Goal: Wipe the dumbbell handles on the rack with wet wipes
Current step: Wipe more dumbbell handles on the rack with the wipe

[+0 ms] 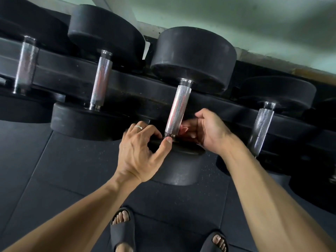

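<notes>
A person stands at a black dumbbell rack, both bare forearms reaching toward the middle dumbbell on its rail. The left hand, a silver ring on one finger, rests on the near rubber head of that dumbbell, its fingers loosely curled over the head's rim and the thumb tip touching the collar at the lower end of the knurled steel handle. The right hand sits just beside the handle's lower right, fingers curled inward around something pinkish-white that may be a wet wipe; blur and shadow make it impossible to tell for certain. The material lies close against the handle's lower end, though contact cannot be confirmed.

Three more dumbbells sit on the rack: two to the left, with handles and, and one to the right, handle, its near head lower at the rack's right end. Below, two feet in dark slide sandals stand on the black rubber floor. A pale green wall runs behind the rack.
</notes>
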Demonstrator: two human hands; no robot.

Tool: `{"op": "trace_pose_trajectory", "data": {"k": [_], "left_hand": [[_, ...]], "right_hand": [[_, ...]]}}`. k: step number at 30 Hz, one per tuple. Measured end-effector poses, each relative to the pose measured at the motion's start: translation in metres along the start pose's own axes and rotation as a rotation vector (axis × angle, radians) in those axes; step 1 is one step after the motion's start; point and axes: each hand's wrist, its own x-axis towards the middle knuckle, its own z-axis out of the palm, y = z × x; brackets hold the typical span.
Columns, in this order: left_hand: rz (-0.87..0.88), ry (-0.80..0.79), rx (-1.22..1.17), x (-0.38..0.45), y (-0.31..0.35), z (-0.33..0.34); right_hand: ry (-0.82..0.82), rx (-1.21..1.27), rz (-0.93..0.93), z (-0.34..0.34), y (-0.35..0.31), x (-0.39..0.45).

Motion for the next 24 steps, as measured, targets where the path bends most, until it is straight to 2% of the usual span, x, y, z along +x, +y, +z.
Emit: {"op": "trace_pose_trajectory", "data": {"k": [1, 4, 9, 12, 14, 18, 20, 22, 24], "left_hand": [[-0.003, -0.003, 0.002, 0.0, 0.0, 0.0], [-0.001, -0.004, 0.006, 0.0, 0.0, 0.001], [0.001, 0.002, 0.011, 0.0, -0.001, 0.0], [0.002, -0.003, 0.004, 0.0, -0.001, 0.001], [0.004, 0.001, 0.003, 0.0, 0.0, 0.001], [0.001, 0.01, 0.003, -0.001, 0.0, 0.0], [-0.004, 0.006, 0.003, 0.0, 0.0, 0.0], [0.0, 0.0, 0.009, 0.0, -0.001, 0.0], [0.004, 0.002, 0.011, 0.0, -0.001, 0.0]], "right_hand": [[0.005, -0.019, -0.011, 0.0, -0.005, 0.001], [0.032, 0.124, -0.043, 0.005, -0.011, 0.009], [0.096, 0.004, -0.005, 0.009, -0.003, 0.011], [0.116, 0.351, -0.117, 0.008, -0.018, 0.021], [0.094, 0.459, -0.153, 0.011, -0.016, 0.024], [0.16, 0.273, -0.05, 0.007, 0.0, 0.02], [0.161, 0.41, -0.1, 0.006, -0.006, 0.022], [0.102, 0.703, -0.232, 0.008, -0.015, 0.027], [0.07, 0.763, -0.265, 0.012, -0.016, 0.03]]}}
